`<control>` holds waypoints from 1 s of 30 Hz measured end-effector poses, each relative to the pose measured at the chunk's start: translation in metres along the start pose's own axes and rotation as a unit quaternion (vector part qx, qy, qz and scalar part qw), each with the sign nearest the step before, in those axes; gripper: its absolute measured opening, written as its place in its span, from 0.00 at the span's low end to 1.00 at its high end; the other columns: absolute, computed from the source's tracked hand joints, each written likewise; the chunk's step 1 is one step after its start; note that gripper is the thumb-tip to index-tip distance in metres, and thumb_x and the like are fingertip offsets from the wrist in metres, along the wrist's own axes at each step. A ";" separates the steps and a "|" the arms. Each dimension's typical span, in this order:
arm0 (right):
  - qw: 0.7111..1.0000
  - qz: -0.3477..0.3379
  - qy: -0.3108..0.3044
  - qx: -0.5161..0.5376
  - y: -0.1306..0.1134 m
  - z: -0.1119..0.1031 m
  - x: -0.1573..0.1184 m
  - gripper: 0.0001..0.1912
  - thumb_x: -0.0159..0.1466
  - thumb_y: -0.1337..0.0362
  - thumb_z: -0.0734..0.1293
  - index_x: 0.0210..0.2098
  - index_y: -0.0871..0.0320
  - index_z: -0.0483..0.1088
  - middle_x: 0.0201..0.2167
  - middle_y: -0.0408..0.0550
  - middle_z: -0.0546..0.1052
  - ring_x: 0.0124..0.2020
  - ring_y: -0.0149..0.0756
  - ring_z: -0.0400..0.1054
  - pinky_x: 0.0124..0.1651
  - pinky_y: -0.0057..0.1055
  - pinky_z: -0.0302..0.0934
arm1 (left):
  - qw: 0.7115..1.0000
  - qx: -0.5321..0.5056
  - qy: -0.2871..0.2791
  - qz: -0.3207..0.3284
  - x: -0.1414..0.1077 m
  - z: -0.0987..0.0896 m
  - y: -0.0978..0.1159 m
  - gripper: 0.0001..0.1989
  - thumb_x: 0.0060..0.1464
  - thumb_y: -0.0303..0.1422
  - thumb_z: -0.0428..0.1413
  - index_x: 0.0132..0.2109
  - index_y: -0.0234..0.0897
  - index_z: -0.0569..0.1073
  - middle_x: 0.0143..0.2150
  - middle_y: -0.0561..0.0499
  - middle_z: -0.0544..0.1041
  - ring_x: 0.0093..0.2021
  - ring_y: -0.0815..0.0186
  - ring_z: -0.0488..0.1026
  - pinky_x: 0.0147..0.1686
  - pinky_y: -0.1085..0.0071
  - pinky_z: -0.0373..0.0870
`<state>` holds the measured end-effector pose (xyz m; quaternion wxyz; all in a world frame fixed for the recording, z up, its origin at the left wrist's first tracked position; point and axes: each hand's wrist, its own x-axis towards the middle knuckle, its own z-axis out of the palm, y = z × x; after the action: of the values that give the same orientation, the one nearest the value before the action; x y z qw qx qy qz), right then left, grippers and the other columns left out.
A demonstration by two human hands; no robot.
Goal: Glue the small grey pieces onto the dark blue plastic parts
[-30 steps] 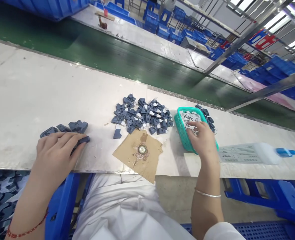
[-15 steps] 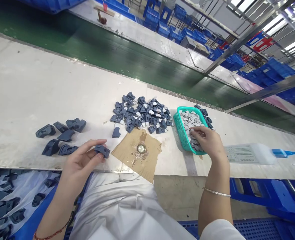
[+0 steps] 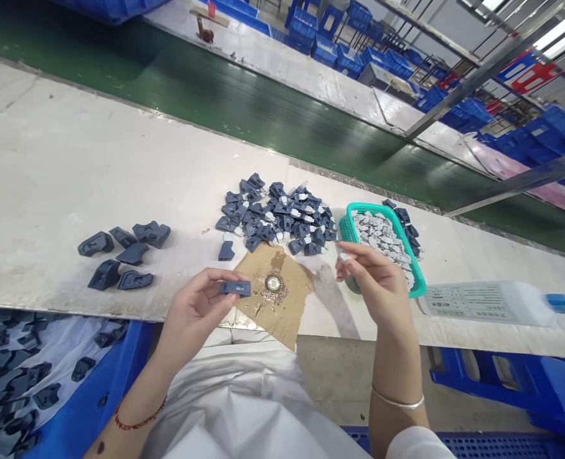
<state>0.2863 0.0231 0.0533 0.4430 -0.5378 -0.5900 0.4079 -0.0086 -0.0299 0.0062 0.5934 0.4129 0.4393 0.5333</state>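
White, loose clothing (image 3: 244, 405) w/ soft creases over lap; R sleeve (image 3: 419, 444) also white, forearm bare. L hand (image 3: 196, 305) bare, thin red bracelet (image 3: 134, 426) at wrist. R hand (image 3: 382, 284) bare, slim silver-coloured bangle (image 3: 398, 404).

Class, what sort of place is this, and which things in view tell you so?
Probably a factory assembly line: a green conveyor belt beside the workbench, a heap of like dark parts, and stacked blue crates beyond.
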 end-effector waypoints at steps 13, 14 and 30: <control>0.970 0.146 -0.134 0.141 0.009 0.055 -0.002 0.13 0.65 0.53 0.72 0.41 0.56 0.73 0.27 0.46 0.81 0.28 0.32 0.75 0.33 0.26 0.69 | 0.999 -0.002 -0.034 -0.034 0.005 0.009 -0.009 0.12 0.59 0.35 0.63 0.50 0.40 0.78 0.48 0.47 0.83 0.51 0.63 0.79 0.51 0.73 0.74; 0.975 0.135 -0.129 0.123 0.010 0.057 -0.003 0.13 0.65 0.53 0.72 0.39 0.56 0.73 0.25 0.44 0.79 0.26 0.31 0.73 0.31 0.25 0.66 | 0.999 0.001 -0.031 -0.039 0.005 0.010 -0.009 0.13 0.59 0.35 0.63 0.50 0.41 0.78 0.49 0.48 0.83 0.52 0.63 0.79 0.51 0.73 0.74; 0.930 -0.155 -0.212 -0.256 0.014 0.077 -0.008 0.07 0.73 0.65 0.60 0.39 0.57 0.69 0.31 0.47 0.74 0.33 0.37 0.68 0.36 0.31 0.59 | 0.993 -0.029 -0.112 -0.036 0.004 0.004 -0.015 0.08 0.68 0.34 0.54 0.51 0.43 0.63 0.55 0.46 0.80 0.57 0.65 0.75 0.59 0.66 0.68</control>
<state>0.2163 0.0160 0.0183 0.2124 -0.4355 -0.8310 0.2735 -0.0002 -0.0276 -0.0071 0.6692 0.4371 0.3688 0.4745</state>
